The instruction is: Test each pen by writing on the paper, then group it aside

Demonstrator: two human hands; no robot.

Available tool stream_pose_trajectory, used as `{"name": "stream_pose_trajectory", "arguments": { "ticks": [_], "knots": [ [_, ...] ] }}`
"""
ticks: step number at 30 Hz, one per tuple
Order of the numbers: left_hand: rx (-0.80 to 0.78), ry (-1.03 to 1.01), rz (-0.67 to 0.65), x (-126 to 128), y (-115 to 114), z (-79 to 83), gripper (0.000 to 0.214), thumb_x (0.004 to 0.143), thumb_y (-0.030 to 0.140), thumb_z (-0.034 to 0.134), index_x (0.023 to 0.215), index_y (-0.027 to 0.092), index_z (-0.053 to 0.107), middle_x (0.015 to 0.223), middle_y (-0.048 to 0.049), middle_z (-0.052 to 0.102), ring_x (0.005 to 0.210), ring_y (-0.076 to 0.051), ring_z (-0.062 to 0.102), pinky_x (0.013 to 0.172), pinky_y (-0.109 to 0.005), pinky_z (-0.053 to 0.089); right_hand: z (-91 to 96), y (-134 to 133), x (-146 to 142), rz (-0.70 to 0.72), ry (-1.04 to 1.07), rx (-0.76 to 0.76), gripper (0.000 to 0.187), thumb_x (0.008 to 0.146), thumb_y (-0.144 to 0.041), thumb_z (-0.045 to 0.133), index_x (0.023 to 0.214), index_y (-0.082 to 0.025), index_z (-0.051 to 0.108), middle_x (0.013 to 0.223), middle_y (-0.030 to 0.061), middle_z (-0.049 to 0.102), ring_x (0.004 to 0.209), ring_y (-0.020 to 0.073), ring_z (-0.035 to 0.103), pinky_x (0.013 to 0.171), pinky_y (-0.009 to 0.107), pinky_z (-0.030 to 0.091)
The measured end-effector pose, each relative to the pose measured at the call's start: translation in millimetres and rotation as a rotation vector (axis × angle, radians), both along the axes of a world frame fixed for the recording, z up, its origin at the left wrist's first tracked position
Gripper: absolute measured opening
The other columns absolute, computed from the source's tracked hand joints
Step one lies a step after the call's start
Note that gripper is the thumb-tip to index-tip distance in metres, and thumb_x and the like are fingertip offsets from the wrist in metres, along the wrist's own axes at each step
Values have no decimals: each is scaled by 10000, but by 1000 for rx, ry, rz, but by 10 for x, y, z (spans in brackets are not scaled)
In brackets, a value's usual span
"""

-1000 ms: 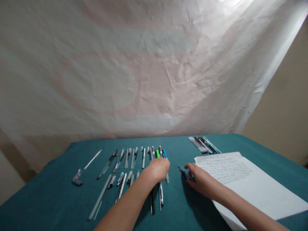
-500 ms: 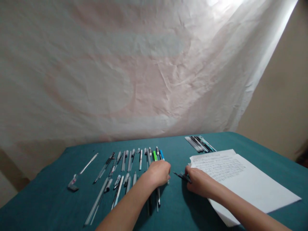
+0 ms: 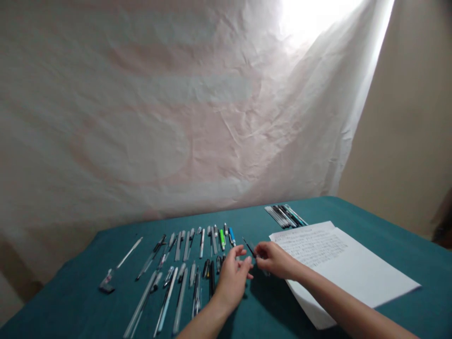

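My right hand (image 3: 271, 259) pinches a dark, thin pen (image 3: 248, 245) whose tip points up and to the left, just left of the written paper (image 3: 310, 242). Close by on the left, my left hand (image 3: 235, 275) hovers with its fingers apart and holds nothing I can see. Beyond it lie a green highlighter (image 3: 222, 240) and a blue-capped pen (image 3: 231, 236). Black pens (image 3: 212, 278) lie beside my left wrist, partly covered by my forearm. Two loose rows of pens and caps spread to the left, among them a light blue pen (image 3: 167, 301).
A neat row of pens (image 3: 286, 216) lies at the back right. At far left are a white stick-like piece (image 3: 130, 253) and a small clear and dark piece (image 3: 106, 283). The green cloth (image 3: 70, 282) covers the table; a pale sheet (image 3: 158, 117) hangs behind.
My left hand has opened and moved slightly right, toward my right hand. My right hand has shifted slightly left in view with the dark pen. The camera view has tilted.
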State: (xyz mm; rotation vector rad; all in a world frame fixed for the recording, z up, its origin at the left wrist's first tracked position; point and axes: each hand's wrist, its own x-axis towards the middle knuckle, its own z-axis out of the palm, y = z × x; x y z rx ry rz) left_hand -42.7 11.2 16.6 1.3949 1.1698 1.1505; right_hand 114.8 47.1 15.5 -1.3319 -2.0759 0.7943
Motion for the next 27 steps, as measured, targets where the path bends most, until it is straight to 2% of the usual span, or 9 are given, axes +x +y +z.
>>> {"name": "stream_pose_trajectory", "arguments": {
  "ticks": [4,7,10,14,17,21,27],
  "knots": [
    [-21,-202,118,78,-25,-86,459,757,391,560,1118,119,486,1039,-137,559,687,-128,562,492,-191,408,8,-72,-98,84,188,29,91,698,-190,492,713,-133,562,584,-41,470,538,75,394,475,172,283],
    [19,-239,120,72,-27,-83,398,766,422,551,1024,119,560,853,-71,603,618,-103,523,489,-180,367,20,-156,-153,157,263,23,90,722,-200,504,713,-131,562,585,-43,469,531,70,374,477,173,282],
    [60,-269,133,6,18,-56,355,762,433,558,935,124,583,747,-24,580,584,-85,493,512,-178,364,17,-200,-182,191,317,-47,148,759,-267,510,736,-134,572,566,-42,465,500,69,376,456,173,285],
    [113,-376,270,-151,152,25,318,747,442,575,858,146,541,705,18,535,551,-62,462,531,-172,371,-18,-208,-199,163,352,-172,310,802,-417,469,741,-134,577,533,-34,470,436,67,387,404,172,278],
    [140,-419,330,-260,225,83,303,763,449,551,851,160,517,708,29,523,552,-58,456,529,-166,373,-54,-229,-212,225,349,-199,357,808,-446,463,724,-125,592,526,-26,485,454,71,399,419,172,283],
    [161,-394,351,-319,243,63,304,781,452,525,848,156,512,719,22,518,568,-60,458,542,-168,383,-114,-274,-237,287,338,-156,361,808,-440,470,707,-121,605,527,-33,462,482,75,388,441,179,274],
    [163,-373,341,-300,263,-10,315,787,461,512,843,152,502,731,13,517,570,-61,456,543,-169,382,-151,-267,-252,273,331,-127,381,826,-443,443,705,-119,601,543,-28,469,503,79,394,464,180,288]
  ]
}}
